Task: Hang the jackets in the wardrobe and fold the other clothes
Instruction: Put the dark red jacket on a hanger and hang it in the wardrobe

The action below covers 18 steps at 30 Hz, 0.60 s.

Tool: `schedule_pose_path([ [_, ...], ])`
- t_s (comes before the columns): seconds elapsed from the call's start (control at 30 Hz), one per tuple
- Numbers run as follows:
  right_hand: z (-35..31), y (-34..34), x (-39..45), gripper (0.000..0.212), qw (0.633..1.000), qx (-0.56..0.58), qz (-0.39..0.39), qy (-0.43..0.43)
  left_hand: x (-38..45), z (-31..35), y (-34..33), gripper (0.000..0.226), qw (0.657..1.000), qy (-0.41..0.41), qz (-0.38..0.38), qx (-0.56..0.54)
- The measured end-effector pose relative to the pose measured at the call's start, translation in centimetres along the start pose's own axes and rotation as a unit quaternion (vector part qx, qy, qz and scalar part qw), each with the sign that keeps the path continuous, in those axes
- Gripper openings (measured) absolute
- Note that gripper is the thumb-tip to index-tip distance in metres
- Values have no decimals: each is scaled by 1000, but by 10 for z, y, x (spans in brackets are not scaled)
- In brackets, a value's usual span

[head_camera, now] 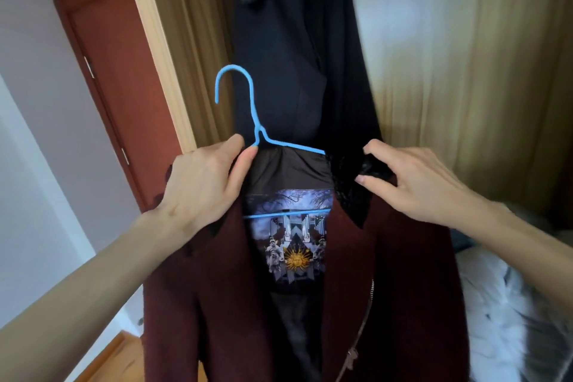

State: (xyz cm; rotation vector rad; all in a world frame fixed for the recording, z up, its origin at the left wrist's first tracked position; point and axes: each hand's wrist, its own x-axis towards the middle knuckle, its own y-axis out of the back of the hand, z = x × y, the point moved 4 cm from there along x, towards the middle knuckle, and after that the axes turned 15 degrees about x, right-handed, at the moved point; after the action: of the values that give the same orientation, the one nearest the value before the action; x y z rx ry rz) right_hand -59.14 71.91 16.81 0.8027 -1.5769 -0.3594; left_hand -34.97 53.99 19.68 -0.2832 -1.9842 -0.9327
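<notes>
A dark maroon jacket (403, 288) with a black collar and a printed lining panel (291, 239) sits on a blue hanger (248, 93), held up in front of the wardrobe. My left hand (201, 183) grips the jacket's left shoulder and the hanger beside its neck, thumb and forefinger at the wire. My right hand (412, 177) pinches the black collar at the right shoulder. The hanger's hook points up and left, free in the air. A black coat (294, 56) hangs in the wardrobe just behind.
The wardrobe's wooden interior (465, 71) fills the right and back, its pale frame edge (155, 40) runs at the left. A reddish door (124, 87) stands behind on the left. White and grey fluffy fabric (502, 313) lies at the lower right.
</notes>
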Motion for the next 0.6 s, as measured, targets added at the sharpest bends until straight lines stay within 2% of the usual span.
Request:
schedule_pose_path([
  [0.13,9,4,-22,30,996,4,71,-54,-22,-23,-21,36,998,3,-21,-63],
  [0.23,16,11,-38,23,991,12,102,-87,-49,-42,-44,44,987,72,-61,-128],
  [0.3,18,16,-42,16,989,23,111,-92,-60,-43,-55,40,977,110,-42,-180],
  [0.4,21,26,-47,14,987,40,121,-102,-65,-50,-63,41,939,238,15,-246],
  [0.47,24,33,-49,15,985,51,125,-110,-65,-53,-72,58,902,312,-25,-298],
  [0.53,27,40,-48,17,985,32,122,-122,-65,-52,-81,67,886,325,-76,-323],
  [0.6,32,45,-49,17,986,18,103,-130,-61,-48,-79,69,883,300,-90,-350],
])
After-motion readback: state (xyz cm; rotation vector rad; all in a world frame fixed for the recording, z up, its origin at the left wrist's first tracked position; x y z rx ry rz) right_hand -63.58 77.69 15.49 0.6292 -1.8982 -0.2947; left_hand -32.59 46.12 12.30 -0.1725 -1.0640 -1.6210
